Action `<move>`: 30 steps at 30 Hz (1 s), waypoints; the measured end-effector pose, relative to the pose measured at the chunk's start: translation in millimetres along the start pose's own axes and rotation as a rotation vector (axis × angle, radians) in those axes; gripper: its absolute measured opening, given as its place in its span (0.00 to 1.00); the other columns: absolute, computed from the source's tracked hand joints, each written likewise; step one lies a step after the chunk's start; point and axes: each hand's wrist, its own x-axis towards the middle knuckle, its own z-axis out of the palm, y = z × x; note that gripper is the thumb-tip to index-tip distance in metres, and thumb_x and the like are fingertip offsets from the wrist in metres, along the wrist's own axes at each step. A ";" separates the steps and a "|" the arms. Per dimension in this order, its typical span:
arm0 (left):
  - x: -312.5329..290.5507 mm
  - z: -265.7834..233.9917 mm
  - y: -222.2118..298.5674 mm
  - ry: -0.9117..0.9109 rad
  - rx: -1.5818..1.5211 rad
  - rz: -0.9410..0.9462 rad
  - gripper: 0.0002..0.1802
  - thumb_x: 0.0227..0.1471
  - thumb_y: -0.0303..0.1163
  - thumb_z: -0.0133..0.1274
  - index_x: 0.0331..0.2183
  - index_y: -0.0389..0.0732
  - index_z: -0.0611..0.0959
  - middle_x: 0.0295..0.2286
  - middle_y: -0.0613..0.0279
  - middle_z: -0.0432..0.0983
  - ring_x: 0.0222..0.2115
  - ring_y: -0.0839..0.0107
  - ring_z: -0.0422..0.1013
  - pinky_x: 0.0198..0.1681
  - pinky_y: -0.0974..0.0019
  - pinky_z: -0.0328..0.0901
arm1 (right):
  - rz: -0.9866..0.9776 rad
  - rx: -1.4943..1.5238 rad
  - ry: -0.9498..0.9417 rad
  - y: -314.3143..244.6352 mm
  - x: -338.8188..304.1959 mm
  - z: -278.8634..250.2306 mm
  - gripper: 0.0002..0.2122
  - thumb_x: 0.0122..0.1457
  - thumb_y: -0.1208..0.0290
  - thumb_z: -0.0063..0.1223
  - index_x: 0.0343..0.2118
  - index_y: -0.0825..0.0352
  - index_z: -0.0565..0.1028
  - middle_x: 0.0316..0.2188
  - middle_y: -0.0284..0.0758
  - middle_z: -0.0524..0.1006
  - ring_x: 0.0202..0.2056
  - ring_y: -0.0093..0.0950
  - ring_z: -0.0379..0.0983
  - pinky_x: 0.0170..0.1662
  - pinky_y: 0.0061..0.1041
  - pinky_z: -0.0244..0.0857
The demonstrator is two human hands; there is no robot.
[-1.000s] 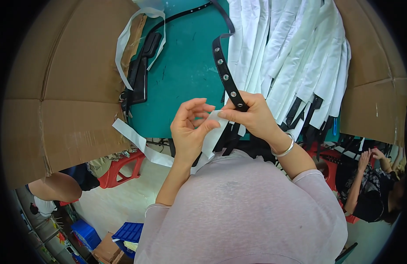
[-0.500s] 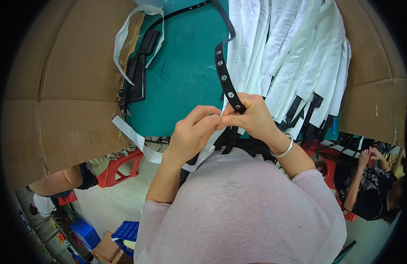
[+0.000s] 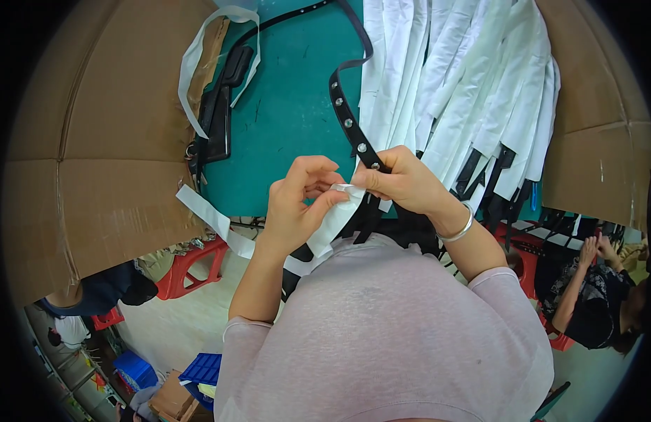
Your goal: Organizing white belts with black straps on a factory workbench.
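Note:
A black belt [image 3: 348, 124] with a row of metal eyelets loops over the table, and its end is pinched in my right hand [image 3: 404, 184], which has a silver bangle at the wrist. Between thumb and fingers my left hand [image 3: 297, 200] grips the open end of a white sleeve-like strip [image 3: 339, 218], close beside my right fingertips. The strip's other part [image 3: 206, 211] trails left past my forearm. At the far left, the belt runs to a black piece with a pouch-like body [image 3: 223, 119] and a metal ring. My right fingers partly hide the belt's tip.
Many white-sleeved straps [image 3: 473, 91] with black ends lie heaped on the green table [image 3: 290, 119] to the right. Another white strip [image 3: 192, 84] curls at the far left. Cardboard boxes [image 3: 121, 119] flank both sides. Co-workers sit nearby, one with raised hands [image 3: 596, 250] at right.
My left fingers have spread the end of the white strip, so its opening shows. The eyelet belt has swung slightly left, still in my right hand.

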 end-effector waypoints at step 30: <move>4.9 6.9 3.4 0.057 -0.452 -0.207 0.23 0.42 0.19 0.62 0.40 0.36 0.68 0.26 0.54 0.78 0.27 0.74 0.76 0.30 0.76 0.70 | -0.670 0.360 0.216 -16.9 13.7 27.3 0.20 0.67 0.52 0.26 0.35 0.66 0.63 0.31 0.43 0.73 0.30 0.24 0.67 0.37 0.23 0.61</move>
